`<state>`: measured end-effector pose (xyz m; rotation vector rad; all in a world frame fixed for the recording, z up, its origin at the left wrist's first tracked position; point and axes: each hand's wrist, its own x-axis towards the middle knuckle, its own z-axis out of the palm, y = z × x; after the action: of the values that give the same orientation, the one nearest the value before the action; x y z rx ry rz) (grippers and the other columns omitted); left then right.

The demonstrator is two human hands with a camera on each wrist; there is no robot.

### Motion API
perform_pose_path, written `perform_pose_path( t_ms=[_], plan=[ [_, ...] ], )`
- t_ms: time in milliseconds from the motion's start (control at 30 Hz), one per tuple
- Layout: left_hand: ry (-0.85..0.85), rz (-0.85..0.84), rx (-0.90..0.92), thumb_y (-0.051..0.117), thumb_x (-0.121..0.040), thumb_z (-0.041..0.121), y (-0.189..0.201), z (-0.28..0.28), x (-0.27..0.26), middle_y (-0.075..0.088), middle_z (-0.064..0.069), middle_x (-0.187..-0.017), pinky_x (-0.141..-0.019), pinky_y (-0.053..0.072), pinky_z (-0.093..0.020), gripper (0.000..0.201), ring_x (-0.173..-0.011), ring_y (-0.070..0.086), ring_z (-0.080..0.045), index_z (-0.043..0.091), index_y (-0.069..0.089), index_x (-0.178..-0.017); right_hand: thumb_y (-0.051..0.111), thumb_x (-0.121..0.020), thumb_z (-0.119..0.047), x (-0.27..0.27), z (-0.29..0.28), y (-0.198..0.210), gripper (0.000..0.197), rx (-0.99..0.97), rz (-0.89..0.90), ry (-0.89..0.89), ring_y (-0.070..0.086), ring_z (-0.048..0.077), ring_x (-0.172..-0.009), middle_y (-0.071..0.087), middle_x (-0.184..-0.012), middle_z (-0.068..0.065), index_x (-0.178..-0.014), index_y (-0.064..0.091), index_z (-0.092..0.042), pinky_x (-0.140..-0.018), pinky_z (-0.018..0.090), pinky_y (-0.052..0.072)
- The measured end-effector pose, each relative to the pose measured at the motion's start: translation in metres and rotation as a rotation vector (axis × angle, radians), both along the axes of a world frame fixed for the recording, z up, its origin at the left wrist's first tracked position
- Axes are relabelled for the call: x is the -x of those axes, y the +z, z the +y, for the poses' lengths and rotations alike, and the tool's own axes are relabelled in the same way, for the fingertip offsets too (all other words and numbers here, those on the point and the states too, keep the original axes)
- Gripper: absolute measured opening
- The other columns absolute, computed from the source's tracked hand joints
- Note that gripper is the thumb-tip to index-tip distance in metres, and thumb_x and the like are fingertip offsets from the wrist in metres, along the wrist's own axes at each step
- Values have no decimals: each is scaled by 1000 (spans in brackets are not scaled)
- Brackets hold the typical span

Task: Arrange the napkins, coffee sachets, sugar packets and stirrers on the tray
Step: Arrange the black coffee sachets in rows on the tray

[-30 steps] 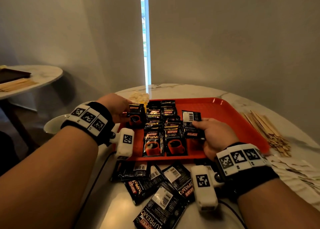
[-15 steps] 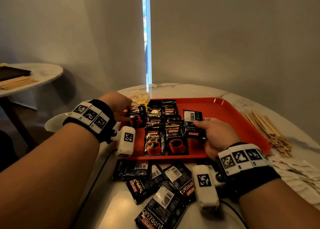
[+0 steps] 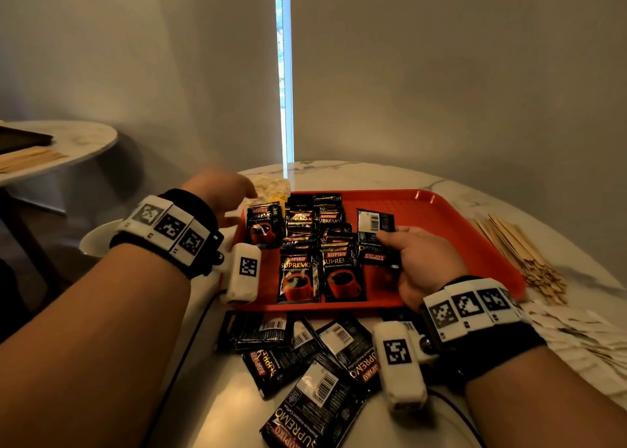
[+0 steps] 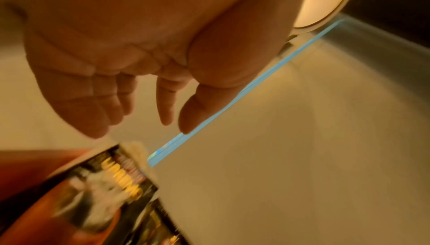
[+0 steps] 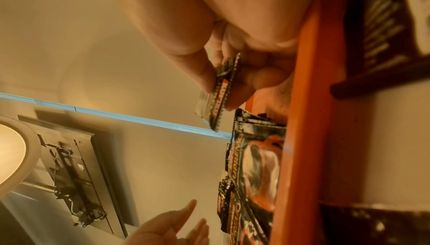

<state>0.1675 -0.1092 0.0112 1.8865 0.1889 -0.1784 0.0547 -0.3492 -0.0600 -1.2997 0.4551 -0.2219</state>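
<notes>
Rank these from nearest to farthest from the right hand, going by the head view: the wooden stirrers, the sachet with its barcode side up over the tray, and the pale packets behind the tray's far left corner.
1. Barcode-side-up sachet: pinched in the right hand itself, over the orange tray.
2. Wooden stirrers: on the table, right of the tray.
3. Pale packets: far left corner, near the left hand.

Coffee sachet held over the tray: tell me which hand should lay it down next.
Right. The right hand already pinches the coffee sachet above bare tray beside the laid rows. The left hand is open and empty at the tray's far-left corner.
</notes>
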Motion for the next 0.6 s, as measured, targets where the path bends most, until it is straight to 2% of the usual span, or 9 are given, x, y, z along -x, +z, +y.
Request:
perform_pose_path(
  t_ms=[33, 67, 133, 200, 267, 367, 500, 600],
  plan=[
    [1, -42, 51, 53, -100, 8, 3, -1, 3, 57, -6, -119, -78, 50, -34, 14, -107, 54, -21, 15, 65, -100, 68, -91, -14, 1, 1, 1, 15, 28, -3, 1, 74, 27, -79, 77, -93, 10, -105, 63, -12, -59, 34, 50],
    [-7, -72, 131, 52, -100, 10, 6, -4, 7, 58, -5, -110, -76, 48, -32, 15, -98, 56, -19, 15, 63, -91, 69, -91, -17, 3, 2, 3, 16, 60, -6, 9, 74, 27, -80, 78, -92, 7, -106, 64, -13, -61, 34, 48],
    [-83, -75, 340, 53, -99, 13, 11, -11, 21, 55, -2, -88, -62, 42, -25, 14, -72, 52, -14, 13, 57, -85, 68, -92, -19, 8, 5, 10, 14, 82, -31, 26, 70, 19, -64, 77, -84, 3, -103, 64, -12, -48, 28, 43],
    [-206, -53, 476, 53, -97, 13, 16, -18, 37, 53, 1, -75, -51, 38, -21, 11, -60, 50, -11, 14, 53, -86, 66, -94, -15, 13, 8, 17, 12, 28, -74, 37, 55, 11, -48, 72, -76, 4, -103, 62, -9, -38, 21, 32],
    [-323, -96, 506, 55, -95, 7, 16, -22, 51, 58, 0, -73, -48, 40, -21, 11, -58, 54, -12, 15, 56, -88, 66, -93, -13, 17, 12, 24, 17, -39, -111, 59, 49, 8, -44, 71, -79, 7, -108, 61, -6, -36, 18, 31],
    [-474, -161, 442, 62, -84, 1, 14, -23, 65, 63, -7, -89, -58, 46, -28, 17, -71, 59, -16, 13, 66, -94, 66, -91, -9, 21, 18, 33, 24, -103, -166, 110, 50, 6, -43, 72, -84, 9, -115, 59, -7, -34, 17, 33],
    [-621, 31, 495, 60, -79, 2, 13, -25, 73, 66, -13, -95, -67, 57, -28, 27, -80, 65, -21, 5, 68, -105, 64, -91, -4, 27, 28, 42, 23, -173, -243, 172, 47, 7, -40, 69, -69, 4, -111, 55, -11, -31, 16, 31],
    [-679, 59, 503, 55, -85, 2, 13, -31, 81, 70, -13, -89, -66, 58, -25, 24, -70, 64, -18, 2, 68, -106, 62, -93, -6, 33, 36, 45, 13, -145, -273, 228, 47, 8, -40, 66, -67, 4, -103, 56, -12, -32, 17, 32]
  ],
)
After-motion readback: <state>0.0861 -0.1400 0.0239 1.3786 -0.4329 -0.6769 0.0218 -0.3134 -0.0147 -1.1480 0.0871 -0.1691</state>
